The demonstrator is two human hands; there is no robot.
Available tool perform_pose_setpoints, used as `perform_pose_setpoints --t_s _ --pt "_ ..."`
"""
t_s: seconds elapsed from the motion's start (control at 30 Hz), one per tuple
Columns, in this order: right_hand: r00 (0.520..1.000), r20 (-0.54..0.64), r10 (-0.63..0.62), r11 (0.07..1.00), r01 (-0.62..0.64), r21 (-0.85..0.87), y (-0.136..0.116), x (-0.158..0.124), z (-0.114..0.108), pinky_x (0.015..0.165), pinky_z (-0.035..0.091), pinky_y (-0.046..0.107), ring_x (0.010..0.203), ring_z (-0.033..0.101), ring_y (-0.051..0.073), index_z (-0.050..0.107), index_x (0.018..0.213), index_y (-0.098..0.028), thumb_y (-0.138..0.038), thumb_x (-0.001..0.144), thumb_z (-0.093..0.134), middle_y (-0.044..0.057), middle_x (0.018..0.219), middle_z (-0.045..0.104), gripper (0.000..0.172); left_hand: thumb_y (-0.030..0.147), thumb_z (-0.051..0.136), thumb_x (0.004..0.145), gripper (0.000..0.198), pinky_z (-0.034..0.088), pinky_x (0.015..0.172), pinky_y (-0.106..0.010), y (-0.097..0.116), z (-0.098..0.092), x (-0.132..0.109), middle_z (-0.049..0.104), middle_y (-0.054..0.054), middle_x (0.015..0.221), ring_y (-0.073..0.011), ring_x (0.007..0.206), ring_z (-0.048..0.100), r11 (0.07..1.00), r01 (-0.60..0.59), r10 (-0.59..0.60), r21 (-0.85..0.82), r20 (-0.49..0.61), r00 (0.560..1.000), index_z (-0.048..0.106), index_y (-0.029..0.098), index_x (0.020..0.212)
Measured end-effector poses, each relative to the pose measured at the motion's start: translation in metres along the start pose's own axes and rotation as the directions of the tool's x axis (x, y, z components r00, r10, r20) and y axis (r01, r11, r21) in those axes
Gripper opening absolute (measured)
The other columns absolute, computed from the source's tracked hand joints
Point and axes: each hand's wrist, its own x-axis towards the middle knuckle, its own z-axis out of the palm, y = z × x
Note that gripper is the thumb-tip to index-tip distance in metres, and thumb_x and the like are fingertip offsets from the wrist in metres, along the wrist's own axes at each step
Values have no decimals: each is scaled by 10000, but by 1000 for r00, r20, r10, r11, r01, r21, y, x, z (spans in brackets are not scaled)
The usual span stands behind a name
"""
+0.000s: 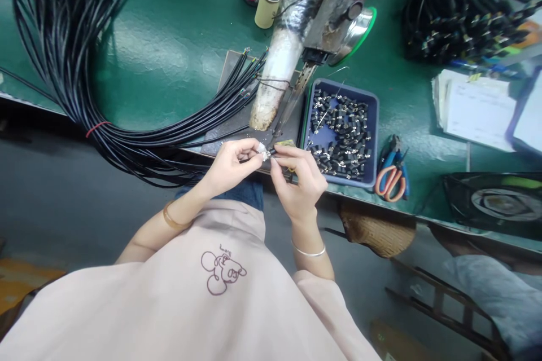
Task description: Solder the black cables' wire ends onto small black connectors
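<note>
At the bench edge my left hand [232,164] is closed in a pinch, white wrapping at its fingertips. It seems to grip the end of a black cable, though the fingers hide most of it. My right hand [301,176] pinches a small black connector [272,152] against that end, fingertips almost touching the left ones. Just above both hands points the thin metal rod of a soldering iron [292,101], clamped on a stand. To the left lies a bundle of black cables [148,138], tied with a red band [98,127], coloured wire ends showing.
Right of my hands stands a blue bin [372,135] of small black connectors. Orange-handled pliers [392,175] lie beyond it. A foil-wrapped duct [277,62] hangs over the work spot. Papers [478,110] and more cables [449,17] are at right, a cardboard tube [268,5] behind.
</note>
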Motion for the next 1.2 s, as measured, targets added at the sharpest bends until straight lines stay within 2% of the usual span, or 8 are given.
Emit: perform_pose_setpoints --t_s 0.33,0.6,0.7,0.83,0.93,1.1,1.17,1.2 --pt "1000 -5 28 999 -28 -14 -1 5 4 809 633 315 907 780 180 679 928 -236 -126 935 681 39 1003 795 111 300 643 787 167 352 517 -201 6 1 3 495 38 615 -71 542 419 999 -17 16 -47 -32 999 586 161 714" --pt "1000 -2 28 999 -28 20 -1 4 2 820 630 304 942 774 179 674 909 -240 -103 900 693 45 1035 795 138 289 635 775 146 348 528 -200 6 0 4 482 42 620 -68 546 407 999 -11 11 -33 -16 1000 588 161 724" --pt "1000 13 21 1000 -21 10 0 2 1 798 638 308 922 781 184 659 898 -240 -110 904 682 50 1014 796 132 285 631 778 151 328 528 -200 3 0 3 446 51 603 -66 542 381 1000 -8 8 -1 -6 1000 575 163 707" --pt "1000 -1 10 1000 -10 -10 0 0 0 774 644 319 884 788 189 640 905 -243 -122 912 683 51 984 799 129 290 639 786 160 346 554 -206 1 1 2 472 41 618 -75 567 410 1000 0 0 2 -3 1000 584 162 708" --pt "1000 2 2 1000 -2 6 1 -1 0 785 633 302 911 787 185 626 943 -238 -109 928 660 58 991 802 134 281 642 770 150 331 542 -207 4 0 1 471 41 604 -72 553 399 998 34 -32 -49 39 999 589 160 698" --pt "991 106 -80 996 74 57 4 -1 -3 715 581 236 815 760 143 582 964 -231 -88 968 577 40 918 779 143 272 620 791 172 278 486 -208 13 -6 -4 424 58 530 -61 487 342 985 121 -93 -124 208 974 567 164 669" --pt "994 95 -51 995 42 92 3 -2 -4 667 554 224 738 724 128 566 949 -237 -109 972 577 5 848 739 131 274 627 817 177 314 502 -209 14 -7 -8 452 54 538 -64 492 372 993 94 -78 -76 191 978 575 163 689" --pt "996 84 4 993 -13 116 2 -3 -4 631 534 218 692 696 119 560 941 -240 -129 975 581 -15 812 710 118 273 643 823 169 336 518 -209 14 -6 -11 478 48 558 -68 508 398 997 62 -56 -35 154 986 586 161 710"
